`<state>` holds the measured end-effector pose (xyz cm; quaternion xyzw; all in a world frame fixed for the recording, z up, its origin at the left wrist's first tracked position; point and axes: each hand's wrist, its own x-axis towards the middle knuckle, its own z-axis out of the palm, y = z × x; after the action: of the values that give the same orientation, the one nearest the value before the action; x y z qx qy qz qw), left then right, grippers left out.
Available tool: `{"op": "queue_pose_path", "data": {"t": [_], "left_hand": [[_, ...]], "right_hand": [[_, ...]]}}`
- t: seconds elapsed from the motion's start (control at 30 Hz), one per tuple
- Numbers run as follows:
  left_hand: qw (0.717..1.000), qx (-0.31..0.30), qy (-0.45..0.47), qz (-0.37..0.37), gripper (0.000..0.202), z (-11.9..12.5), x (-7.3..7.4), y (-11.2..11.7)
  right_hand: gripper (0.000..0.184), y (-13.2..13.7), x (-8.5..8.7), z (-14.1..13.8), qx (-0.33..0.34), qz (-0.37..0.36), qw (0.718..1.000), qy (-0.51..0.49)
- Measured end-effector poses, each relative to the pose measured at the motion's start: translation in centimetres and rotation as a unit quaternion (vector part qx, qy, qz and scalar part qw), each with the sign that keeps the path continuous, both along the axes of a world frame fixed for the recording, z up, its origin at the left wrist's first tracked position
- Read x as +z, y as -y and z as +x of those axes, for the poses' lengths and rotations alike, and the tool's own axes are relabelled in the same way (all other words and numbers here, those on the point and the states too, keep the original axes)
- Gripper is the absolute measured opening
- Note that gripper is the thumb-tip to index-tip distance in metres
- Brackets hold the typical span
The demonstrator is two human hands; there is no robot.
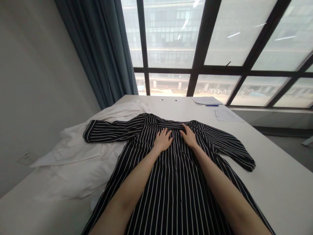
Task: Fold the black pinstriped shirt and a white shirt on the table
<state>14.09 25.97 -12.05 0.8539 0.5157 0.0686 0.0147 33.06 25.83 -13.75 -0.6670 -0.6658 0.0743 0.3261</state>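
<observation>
A black shirt with thin white stripes (pixel 168 182) lies spread over the white table, its collar end away from me. Its left sleeve stretches out over white cloth, and the right one angles down across the tabletop. My left hand (pixel 163 139) rests flat on the upper part of the shirt, left of the middle, fingers spread. On the other side of the middle, my right hand (pixel 188 135) lies on the fabric just below the collar, its fingers apart. Neither hand grips the cloth.
Crumpled white cloth (pixel 80 160) covers the table's left side, partly beneath the shirt. Papers (pixel 207 100) and a blue pen (pixel 212 105) lie at the far right of the white table (pixel 274 169). A dark blue curtain (pixel 102 49) and large windows stand behind.
</observation>
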Motion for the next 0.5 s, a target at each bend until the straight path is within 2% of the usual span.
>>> {"op": "queue_pose_path", "data": {"t": [0.1,0.2,0.27,0.37,0.43,0.5], "left_hand": [[1.0,-0.002,0.004,-0.026,0.057,-0.1,-0.2,-0.2],[0.999,-0.003,0.006,-0.041,0.058,-0.3,-0.1,-0.4],[0.999,0.0,0.005,-0.048,0.059,-0.3,-0.1,-0.5],[0.998,0.001,0.002,-0.057,0.059,-0.1,-0.2,-0.6],[0.998,-0.002,0.0,-0.064,0.06,-0.1,-0.1,-0.6],[0.998,-0.006,0.0,-0.069,0.06,-0.1,0.0,-0.6]], "right_hand": [[0.05,-0.2,0.6,1.6,-0.015,0.043,0.998,-0.05],[0.048,0.0,2.1,4.5,-0.046,0.067,0.994,-0.071],[0.046,0.8,3.3,7.8,-0.083,0.072,0.992,-0.069],[0.036,3.5,4.7,14.2,-0.16,0.051,0.985,-0.042],[0.026,6.0,5.1,18.6,-0.218,0.025,0.975,-0.018],[0.028,8.6,5.1,22.2,-0.234,0.001,0.972,-0.002]]}}
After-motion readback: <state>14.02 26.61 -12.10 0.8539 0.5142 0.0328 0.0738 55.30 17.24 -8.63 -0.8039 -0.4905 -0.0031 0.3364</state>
